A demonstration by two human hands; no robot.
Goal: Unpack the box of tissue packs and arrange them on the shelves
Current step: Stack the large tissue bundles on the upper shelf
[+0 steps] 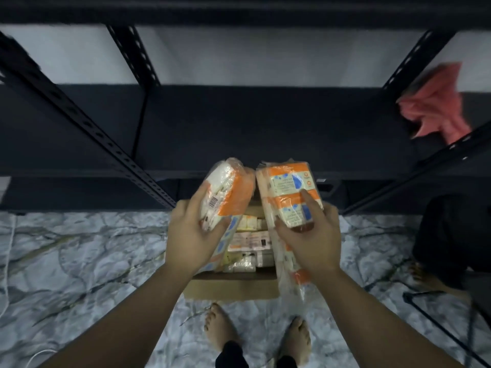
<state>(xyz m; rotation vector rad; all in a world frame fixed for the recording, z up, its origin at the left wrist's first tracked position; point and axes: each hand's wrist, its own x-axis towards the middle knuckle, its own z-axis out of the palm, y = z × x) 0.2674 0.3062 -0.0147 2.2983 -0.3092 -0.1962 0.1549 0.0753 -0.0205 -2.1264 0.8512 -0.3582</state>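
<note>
Above open cardboard box (231, 286) on marble-patterned floor (79, 261), before dark metal shelves (239, 123): left hand (191, 235) grips orange-white tissue pack (228, 192); right hand (310, 235) grips second tissue bundle (287, 187). More packs (249, 243) inside box. Pink cloth (435, 102) hangs at right.

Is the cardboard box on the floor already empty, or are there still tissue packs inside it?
Not empty. Between the two lifted packs, the open cardboard box still shows several wrapped tissue packs lying inside.
</note>
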